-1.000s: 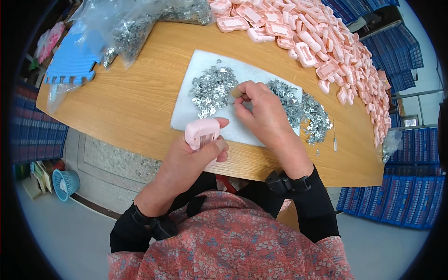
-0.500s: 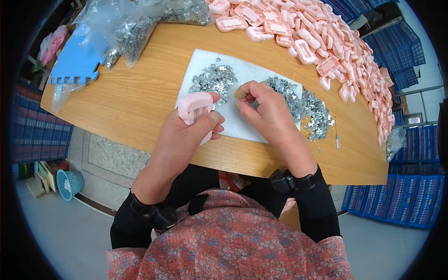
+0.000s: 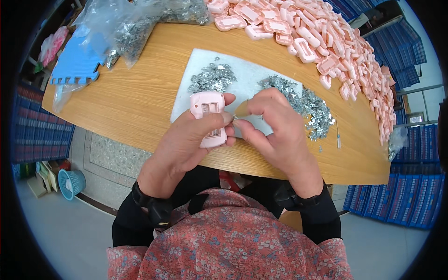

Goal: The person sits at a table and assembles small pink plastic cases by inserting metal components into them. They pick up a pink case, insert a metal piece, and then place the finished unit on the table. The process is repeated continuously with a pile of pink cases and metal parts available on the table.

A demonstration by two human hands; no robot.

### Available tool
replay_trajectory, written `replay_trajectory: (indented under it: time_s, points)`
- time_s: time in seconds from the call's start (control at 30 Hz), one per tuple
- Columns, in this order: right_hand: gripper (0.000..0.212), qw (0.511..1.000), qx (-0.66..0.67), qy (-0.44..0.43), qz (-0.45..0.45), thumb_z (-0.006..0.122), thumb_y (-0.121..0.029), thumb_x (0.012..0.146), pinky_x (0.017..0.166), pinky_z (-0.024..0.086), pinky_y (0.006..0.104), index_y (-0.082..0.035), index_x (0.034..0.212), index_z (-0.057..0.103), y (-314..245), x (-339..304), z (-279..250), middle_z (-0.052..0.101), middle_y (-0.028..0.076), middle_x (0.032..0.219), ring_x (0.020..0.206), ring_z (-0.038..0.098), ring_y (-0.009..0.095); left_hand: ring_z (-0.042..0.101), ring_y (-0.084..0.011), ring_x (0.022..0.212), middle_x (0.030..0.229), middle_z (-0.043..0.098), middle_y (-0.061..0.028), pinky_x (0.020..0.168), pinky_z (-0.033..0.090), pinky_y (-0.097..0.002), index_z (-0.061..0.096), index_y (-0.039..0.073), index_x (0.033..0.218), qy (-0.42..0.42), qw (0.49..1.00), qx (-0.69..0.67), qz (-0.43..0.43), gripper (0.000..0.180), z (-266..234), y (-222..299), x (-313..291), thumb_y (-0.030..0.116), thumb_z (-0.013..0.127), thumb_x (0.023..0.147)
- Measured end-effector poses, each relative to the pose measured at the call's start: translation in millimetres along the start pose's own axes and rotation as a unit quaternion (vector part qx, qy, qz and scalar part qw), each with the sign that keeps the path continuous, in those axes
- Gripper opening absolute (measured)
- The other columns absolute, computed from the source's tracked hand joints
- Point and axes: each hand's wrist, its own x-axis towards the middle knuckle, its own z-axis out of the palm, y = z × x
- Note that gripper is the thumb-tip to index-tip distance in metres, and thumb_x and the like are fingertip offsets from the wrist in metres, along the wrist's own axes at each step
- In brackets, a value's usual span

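A pink plastic casing point(image 3: 208, 99) lies across my left hand point(image 3: 179, 140), its open slot facing up and my thumb over its middle. Right beside it, the thumb and forefinger of my right hand point(image 3: 280, 130) pinch a small metal piece point(image 3: 234, 118) close to my left thumb. A tan finger cover sits on my right forefinger. Under both hands is a white foam sheet point(image 3: 186, 84). One pile of small metal clips point(image 3: 212, 78) rests on it beyond my left hand; another pile of clips point(image 3: 318, 114) spreads past the sheet's right edge.
A large heap of pink casings point(image 3: 326, 42) covers the far right of the table point(image 3: 126, 98). Plastic bags of metal clips point(image 3: 135, 37) and a blue foam mat point(image 3: 77, 60) lie far left. A thin screwdriver point(image 3: 338, 135) is at the right. A blue basket point(image 3: 71, 183) stands on the floor.
My left hand has turned the casing so its slot faces up and shifted it right. My right hand has come down toward it, and a small metal piece now shows between its fingertips.
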Motion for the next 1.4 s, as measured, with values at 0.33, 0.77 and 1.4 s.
replay_trajectory:
  time_s: [0.33,0.77,1.4]
  points:
    - [0.02,0.881,0.339,-0.022,0.328,0.07,-0.005,0.086,0.071,0.046,0.0218,0.0,0.104,0.062,7.8,-21.3,-1.7,0.064,0.001,0.086,0.076,0.054,0.005,0.064,-0.0155,0.079,0.09,0.064,-0.0047,0.071,0.053,-0.0316,0.053,-0.001,0.131,0.006,0.974,0.198,0.111,0.041,8.7,-21.0,7.6,0.01,0.063,0.092]
    - [0.014,0.987,0.062,0.007,0.149,0.073,-0.005,0.083,0.065,0.053,0.0331,-0.004,0.094,0.065,6.0,-21.0,-0.7,0.065,0.01,0.083,0.075,0.065,0.024,0.07,-0.0274,0.081,0.093,0.067,-0.0149,0.071,0.062,-0.0502,0.057,0.002,0.115,-0.031,0.997,-0.027,-0.071,0.062,10.4,-26.9,7.3,0.051,0.02,0.106]
    - [0.022,0.995,-0.095,0.004,0.01,0.067,-0.002,0.08,0.08,0.045,0.0402,-0.003,0.102,0.066,-2.3,-41.4,-1.6,0.067,0.008,0.091,0.093,0.063,0.026,0.069,-0.0242,0.08,0.097,0.066,-0.0132,0.069,0.062,-0.0422,0.041,0.007,0.139,0.052,0.995,-0.046,-0.076,0.057,26.2,-31.3,12.1,0.05,0.022,0.107]
